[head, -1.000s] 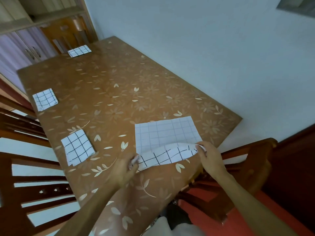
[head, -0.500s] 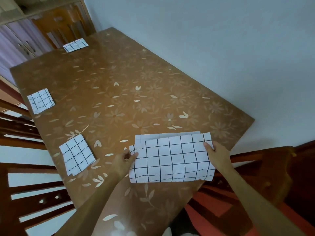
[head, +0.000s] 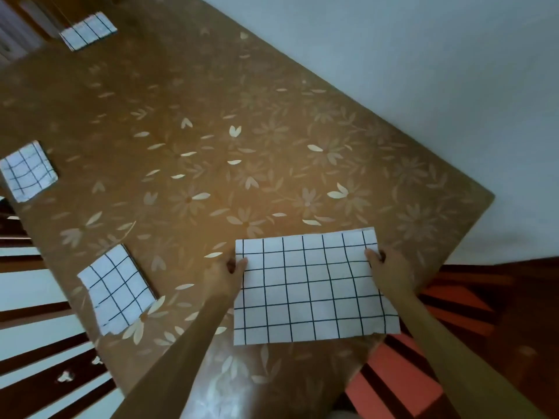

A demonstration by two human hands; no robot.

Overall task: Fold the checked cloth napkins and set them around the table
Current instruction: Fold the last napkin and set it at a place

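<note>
Checked napkin [head: 311, 288] between both hands' fingers [head: 240, 263]

This place looks like the dining room of a home. A large brown wooden table [head: 211, 140] with a pale flower and leaf pattern on its top stands close to a plain light wall [head: 423, 71], and dark wooden chairs with slatted backs [head: 39, 300] stand along its left side over a pale floor. Small folded white cloth napkins with a black check [head: 116, 293] lie at separate places near the table edge, like settings for a meal, and a red floor [head: 402, 376] shows at the near right corner.
</note>
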